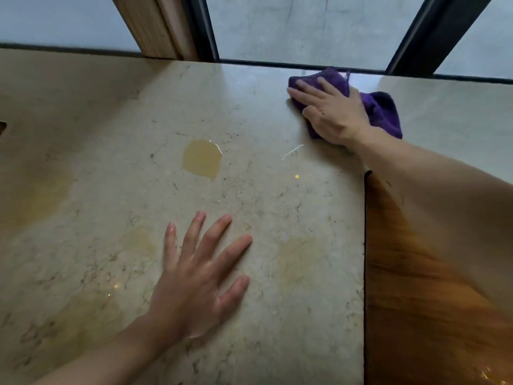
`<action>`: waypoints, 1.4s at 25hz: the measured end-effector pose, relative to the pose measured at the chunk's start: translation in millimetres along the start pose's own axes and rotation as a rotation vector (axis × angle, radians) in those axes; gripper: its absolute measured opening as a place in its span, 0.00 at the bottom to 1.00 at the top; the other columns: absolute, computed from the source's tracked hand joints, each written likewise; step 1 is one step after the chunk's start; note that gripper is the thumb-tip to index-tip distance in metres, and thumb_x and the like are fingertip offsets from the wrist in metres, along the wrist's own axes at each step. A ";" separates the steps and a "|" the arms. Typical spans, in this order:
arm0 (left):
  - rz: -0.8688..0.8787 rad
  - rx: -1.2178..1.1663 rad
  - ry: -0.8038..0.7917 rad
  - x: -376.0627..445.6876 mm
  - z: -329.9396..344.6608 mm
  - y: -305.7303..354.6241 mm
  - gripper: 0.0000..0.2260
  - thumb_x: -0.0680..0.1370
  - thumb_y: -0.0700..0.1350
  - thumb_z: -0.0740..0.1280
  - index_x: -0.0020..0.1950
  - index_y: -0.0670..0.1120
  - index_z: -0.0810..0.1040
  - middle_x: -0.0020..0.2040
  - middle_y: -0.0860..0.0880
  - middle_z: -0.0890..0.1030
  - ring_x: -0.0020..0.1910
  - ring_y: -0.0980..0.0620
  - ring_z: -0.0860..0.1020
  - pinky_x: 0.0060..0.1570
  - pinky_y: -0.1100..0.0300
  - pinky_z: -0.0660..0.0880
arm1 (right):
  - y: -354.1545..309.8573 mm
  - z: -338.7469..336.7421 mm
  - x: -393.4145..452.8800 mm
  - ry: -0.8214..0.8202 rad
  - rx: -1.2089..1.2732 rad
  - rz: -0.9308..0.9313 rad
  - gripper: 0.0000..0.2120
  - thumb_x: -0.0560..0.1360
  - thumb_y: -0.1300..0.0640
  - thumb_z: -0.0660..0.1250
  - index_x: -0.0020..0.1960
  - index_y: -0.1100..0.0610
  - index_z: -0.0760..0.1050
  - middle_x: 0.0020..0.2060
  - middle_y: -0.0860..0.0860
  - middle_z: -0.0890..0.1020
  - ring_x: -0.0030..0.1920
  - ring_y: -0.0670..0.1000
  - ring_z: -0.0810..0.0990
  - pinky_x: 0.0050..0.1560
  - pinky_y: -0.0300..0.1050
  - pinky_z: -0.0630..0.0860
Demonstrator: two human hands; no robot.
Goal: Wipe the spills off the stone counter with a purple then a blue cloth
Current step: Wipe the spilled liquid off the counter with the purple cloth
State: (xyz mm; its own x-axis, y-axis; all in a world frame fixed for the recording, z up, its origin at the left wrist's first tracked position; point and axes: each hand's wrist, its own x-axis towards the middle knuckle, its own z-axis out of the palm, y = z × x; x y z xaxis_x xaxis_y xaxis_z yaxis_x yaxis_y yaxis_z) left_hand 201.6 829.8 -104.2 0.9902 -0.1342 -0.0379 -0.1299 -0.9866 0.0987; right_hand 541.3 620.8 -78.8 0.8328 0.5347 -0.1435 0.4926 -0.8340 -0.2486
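A beige veined stone counter [111, 112] fills most of the view. A yellowish puddle [202, 159] lies near its middle, and fainter yellow smears [299, 262] show nearer the front. At the far right of the counter, by the window, my right hand [330, 112] presses flat on a crumpled purple cloth [384, 112]. My left hand [200, 276] rests flat on the stone near the front, fingers spread, holding nothing. No blue cloth is in view.
A window with dark frames [433, 31] and a wooden post [155, 26] runs along the counter's far edge. The counter's right edge drops to a wooden floor [410, 287]. A tiny yellow drop [297, 176] sits right of the puddle.
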 end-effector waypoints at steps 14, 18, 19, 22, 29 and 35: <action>-0.007 -0.162 0.157 3.4 -3.9 6.0 0.18 0.76 0.54 0.53 0.58 0.44 0.68 0.65 0.46 0.69 0.72 0.40 0.66 0.67 0.25 0.56 | -160.9 87.0 -307.9 0.027 -0.102 -0.050 0.25 0.83 0.45 0.44 0.79 0.35 0.50 0.79 0.36 0.52 0.80 0.48 0.49 0.75 0.62 0.50; -0.017 -0.191 0.119 1.4 -6.6 2.8 0.17 0.78 0.52 0.51 0.62 0.44 0.66 0.67 0.44 0.66 0.76 0.40 0.60 0.70 0.26 0.48 | -220.2 118.5 -406.0 -0.029 -0.023 0.092 0.26 0.82 0.43 0.43 0.79 0.34 0.45 0.79 0.35 0.46 0.80 0.45 0.40 0.76 0.59 0.43; -0.013 -0.175 0.122 1.9 -4.3 2.2 0.18 0.79 0.51 0.51 0.64 0.43 0.65 0.69 0.43 0.65 0.77 0.40 0.58 0.71 0.26 0.47 | -235.6 125.6 -428.6 -0.005 -0.038 0.115 0.26 0.82 0.43 0.44 0.79 0.35 0.46 0.79 0.36 0.48 0.80 0.46 0.42 0.76 0.59 0.44; 0.008 -0.151 0.087 -1.8 -0.5 0.0 0.20 0.79 0.52 0.49 0.66 0.42 0.64 0.70 0.42 0.64 0.78 0.40 0.56 0.70 0.25 0.47 | -286.6 150.4 -493.4 0.060 -0.055 0.222 0.26 0.82 0.44 0.48 0.80 0.38 0.53 0.79 0.40 0.55 0.81 0.50 0.49 0.74 0.61 0.52; 0.028 -0.108 0.099 -1.6 3.9 2.6 0.23 0.78 0.52 0.48 0.69 0.40 0.63 0.70 0.41 0.64 0.77 0.37 0.57 0.69 0.24 0.49 | -399.2 196.2 -533.5 0.211 0.027 0.660 0.30 0.76 0.48 0.55 0.78 0.41 0.60 0.78 0.42 0.63 0.77 0.52 0.62 0.64 0.66 0.63; 0.011 -0.115 0.098 -1.0 5.2 2.9 0.23 0.77 0.48 0.45 0.67 0.40 0.66 0.69 0.41 0.68 0.76 0.36 0.61 0.68 0.24 0.53 | -407.4 194.1 -480.8 0.254 -0.071 0.673 0.30 0.74 0.47 0.56 0.77 0.45 0.65 0.77 0.44 0.66 0.76 0.55 0.64 0.63 0.73 0.63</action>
State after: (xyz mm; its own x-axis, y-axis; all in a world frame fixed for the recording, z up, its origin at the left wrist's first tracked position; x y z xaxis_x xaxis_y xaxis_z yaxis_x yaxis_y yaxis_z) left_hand 200.0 826.6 -109.1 0.9897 -0.1300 0.0602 -0.1399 -0.9673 0.2117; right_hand -108.8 730.0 -94.4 0.9902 -0.1387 -0.0145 -0.1395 -0.9828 -0.1208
